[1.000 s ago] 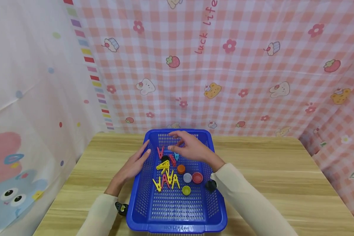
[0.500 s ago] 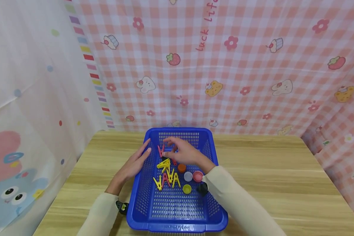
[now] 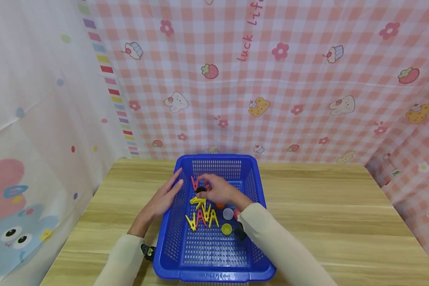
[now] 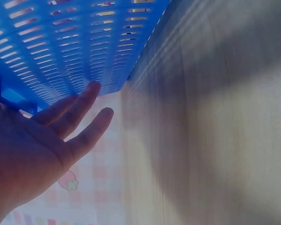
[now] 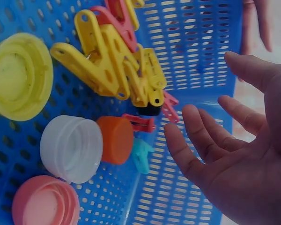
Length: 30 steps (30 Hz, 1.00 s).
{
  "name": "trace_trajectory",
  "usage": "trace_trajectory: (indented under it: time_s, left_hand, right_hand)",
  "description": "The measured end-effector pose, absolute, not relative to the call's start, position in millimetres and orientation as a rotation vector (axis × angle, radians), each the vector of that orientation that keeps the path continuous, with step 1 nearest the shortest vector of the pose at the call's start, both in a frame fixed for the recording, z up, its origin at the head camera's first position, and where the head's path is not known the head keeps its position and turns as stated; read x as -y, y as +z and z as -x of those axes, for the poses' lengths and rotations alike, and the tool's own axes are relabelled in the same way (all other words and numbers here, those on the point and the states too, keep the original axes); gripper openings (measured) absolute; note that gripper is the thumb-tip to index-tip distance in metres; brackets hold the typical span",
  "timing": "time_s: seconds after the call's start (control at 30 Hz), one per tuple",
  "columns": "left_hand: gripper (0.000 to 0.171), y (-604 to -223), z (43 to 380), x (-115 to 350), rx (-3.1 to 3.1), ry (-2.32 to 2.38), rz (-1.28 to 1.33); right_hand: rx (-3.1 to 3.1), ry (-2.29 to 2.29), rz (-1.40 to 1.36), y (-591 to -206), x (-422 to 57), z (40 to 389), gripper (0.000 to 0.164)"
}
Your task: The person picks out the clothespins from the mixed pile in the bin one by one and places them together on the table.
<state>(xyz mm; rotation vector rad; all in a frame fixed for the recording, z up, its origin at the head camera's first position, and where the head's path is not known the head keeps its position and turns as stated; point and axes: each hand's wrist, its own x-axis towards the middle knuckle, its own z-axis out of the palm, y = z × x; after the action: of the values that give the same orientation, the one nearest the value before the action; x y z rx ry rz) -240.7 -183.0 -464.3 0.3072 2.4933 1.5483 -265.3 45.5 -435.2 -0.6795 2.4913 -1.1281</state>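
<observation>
A blue basket [image 3: 214, 275] holds plastic clothespins and bottle caps. My left hand [image 3: 165, 197] lies along its left wall near the rim; straight fingers against the outer side show in the left wrist view. Inside the basket, my right hand [image 3: 219, 191] is lowered over the far left part, fingers and thumb spread around a black cap [image 3: 201, 190]. From the right wrist, a gap shows between those fingertips and the black cap. Close by are a pink clothespin [image 3: 194, 183] and several yellow clothespins [image 5: 100, 56]. A red clothespin [image 5: 139, 123] lies beside the black cap.
An orange cap [image 5: 116, 139], a whitish cap [image 5: 71, 149], a pink cap [image 5: 43, 204] and a yellow cap [image 5: 19, 76] lie toward the basket's right. A teal clothespin [image 5: 141, 155] is beyond them. Wooden table [image 3: 318, 206] surrounds the basket, with a checked cloth [image 3: 289, 87] behind.
My right hand has moved left and down into the basket, toward the black cap. The left hand stays in place at the basket's side.
</observation>
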Motion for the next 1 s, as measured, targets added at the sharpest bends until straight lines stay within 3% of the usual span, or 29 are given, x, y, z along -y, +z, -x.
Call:
trace_trajectory:
  time_s: [0.57,1.0]
  left_hand:
    - [0.062,-467,240,181,-2.603,1.505,-0.275]
    - [0.061,-469,241,179,-2.596,1.523,-0.264]
  right_hand:
    - [-2.495,-1.037,0.645,-456,-44,278,0.045]
    - [-2.563,-0.947,0.795,-467,-39,277,0.039]
